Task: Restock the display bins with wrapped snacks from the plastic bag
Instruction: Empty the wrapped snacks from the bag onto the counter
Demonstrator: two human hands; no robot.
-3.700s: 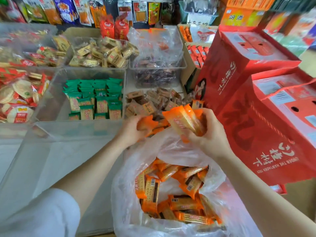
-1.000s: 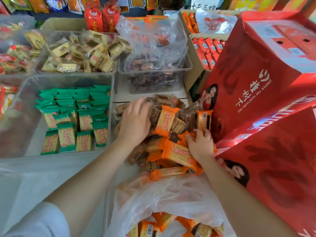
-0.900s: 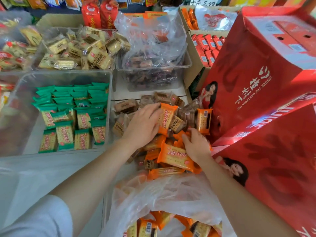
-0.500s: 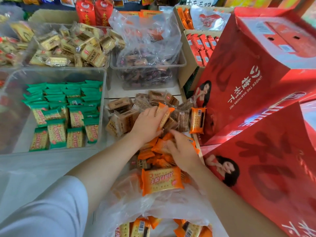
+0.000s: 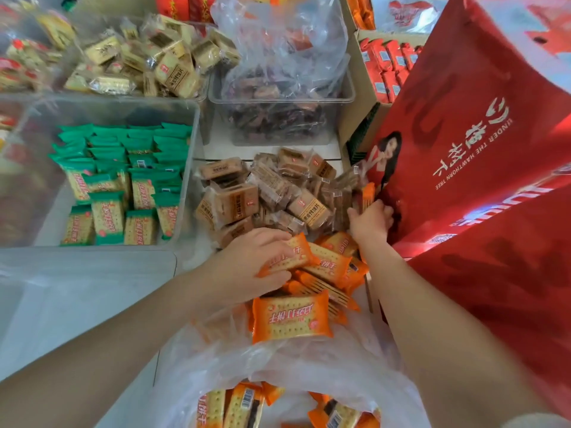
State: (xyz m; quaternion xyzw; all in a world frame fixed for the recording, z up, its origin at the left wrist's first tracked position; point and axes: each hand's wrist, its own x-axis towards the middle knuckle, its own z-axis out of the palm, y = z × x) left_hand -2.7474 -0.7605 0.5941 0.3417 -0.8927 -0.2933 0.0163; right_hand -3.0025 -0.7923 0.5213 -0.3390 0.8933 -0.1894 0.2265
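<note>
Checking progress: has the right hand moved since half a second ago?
Yes. The right hand went from the orange packets up to the red carton.

- The red cartons [image 5: 469, 156] wall off the bin's right side, touching the right hand [image 5: 369, 222].
- Brown packets [image 5: 265, 193] fill the far half.
- The plastic bag [image 5: 278, 362] blocks the near edge.
- The bare surface [image 5: 77, 298] at left lies open.
</note>
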